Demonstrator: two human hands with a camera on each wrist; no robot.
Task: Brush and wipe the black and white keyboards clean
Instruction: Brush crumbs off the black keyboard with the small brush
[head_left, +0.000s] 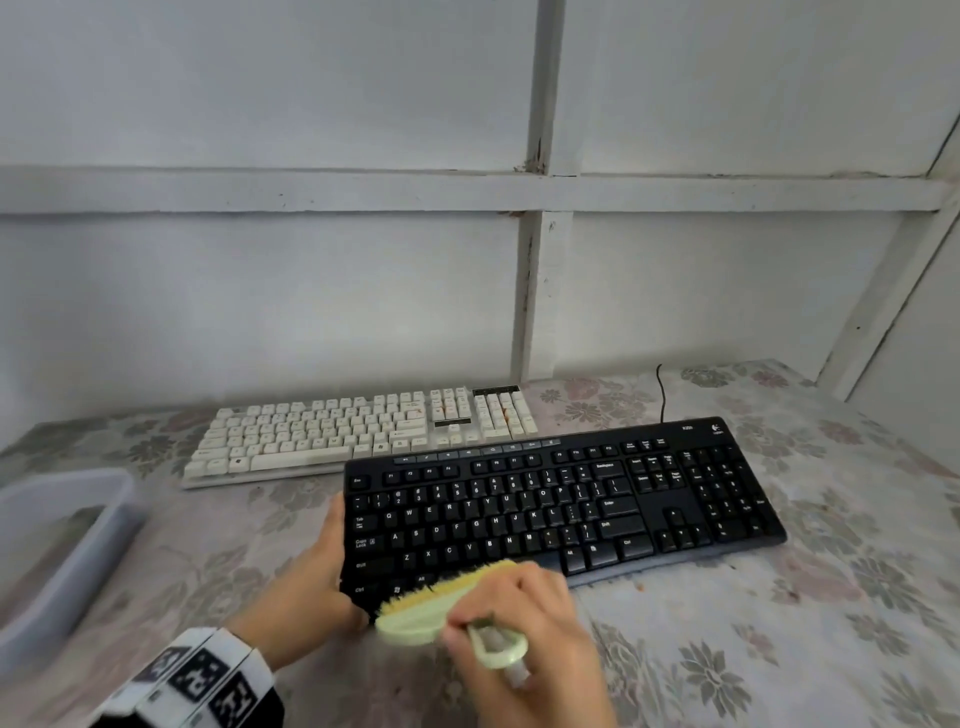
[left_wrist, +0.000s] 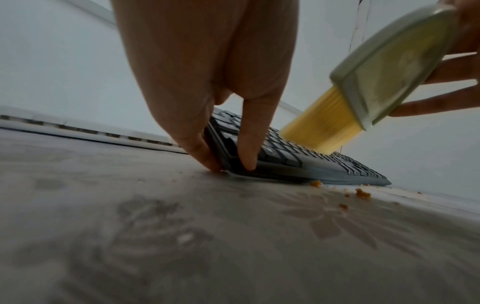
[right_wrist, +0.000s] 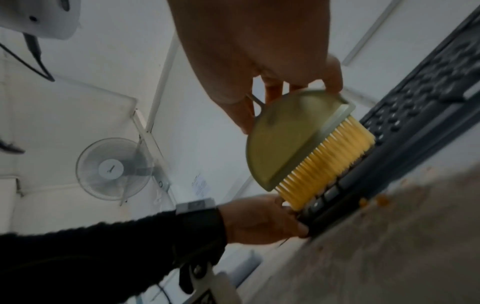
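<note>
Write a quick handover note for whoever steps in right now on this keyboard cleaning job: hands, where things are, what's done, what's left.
Left hand: grips the left end of the black keyboard, steadying it on the floral tablecloth.
Right hand: holds the green brush, yellow bristles on the keys at the near-left corner.
White keyboard: lies behind the black one, nearer the wall, untouched by either hand.
Done: some orange crumbs already lie on the cloth by the black keyboard's front edge.
Left: finish brushing the black one, brush the white one, wipe both. No wiping cloth is in view.
</note>
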